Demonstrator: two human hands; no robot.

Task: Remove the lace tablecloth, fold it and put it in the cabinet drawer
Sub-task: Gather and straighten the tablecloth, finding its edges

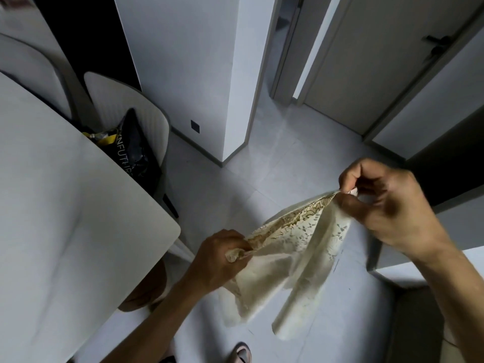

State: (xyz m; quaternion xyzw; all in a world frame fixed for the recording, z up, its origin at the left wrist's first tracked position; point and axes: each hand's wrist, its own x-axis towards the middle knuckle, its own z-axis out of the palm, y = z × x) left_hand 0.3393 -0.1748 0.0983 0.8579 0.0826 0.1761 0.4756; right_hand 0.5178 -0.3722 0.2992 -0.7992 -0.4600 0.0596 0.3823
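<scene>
The cream lace tablecloth (290, 258) hangs in the air over the floor, folded into loose layers with two ends dangling. My left hand (217, 258) grips one bunched corner at the lower left. My right hand (387, 203) pinches the opposite corner higher up at the right, so the top edge stretches between the two hands. No cabinet drawer is in view.
A white table (65, 218) fills the left side. Behind it stands a pale chair (117, 100) with a black bag (133, 150) on its seat. A white pillar (204, 74) and a closed door (379, 61) stand ahead. A dark cabinet (450, 174) is at the right. My foot (242, 353) shows below.
</scene>
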